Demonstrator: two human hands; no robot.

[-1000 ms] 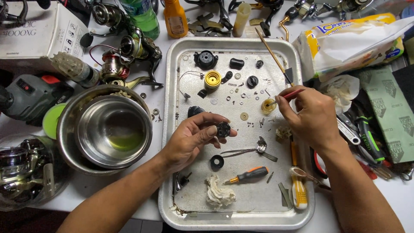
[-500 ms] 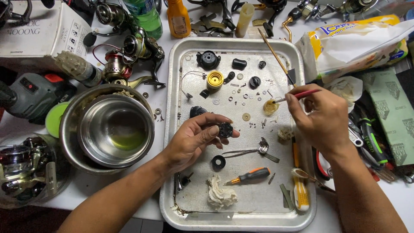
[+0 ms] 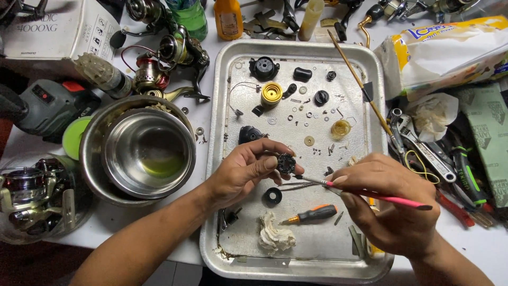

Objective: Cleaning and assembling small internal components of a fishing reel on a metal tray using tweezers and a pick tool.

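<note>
1. Over the near half of the metal tray [image 3: 370,63], the right hand [image 3: 391,204] pinches a thin pink-handled brush [image 3: 381,197] between thumb and fingers; its tip points left toward the small black gear part [image 3: 286,163].
2. Left of the brush tip, the left hand [image 3: 241,172] pinches that black gear part between thumb and forefinger, just above the tray's middle.
3. Below the gear part, a black ring [image 3: 272,197] lies on the tray, with an orange-handled screwdriver [image 3: 313,215] and a crumpled white rag [image 3: 274,238] nearer the tray's front edge.
4. Past the hands, toward the tray's far end, lie a yellow spool [image 3: 271,94], a round black cap [image 3: 263,68] and many small washers and screws, too small to tell apart.
5. Left of the tray on the white counter [image 3: 211,127] sit two nested steel bowls [image 3: 140,151], the inner one holding a little yellowish liquid.
6. Right of the tray lie an adjustable wrench [image 3: 423,153] and a bag of tissue [image 3: 450,47].
7. Beyond the bowls stand fishing reels [image 3: 174,50] and a white box [image 3: 50,32].
</note>
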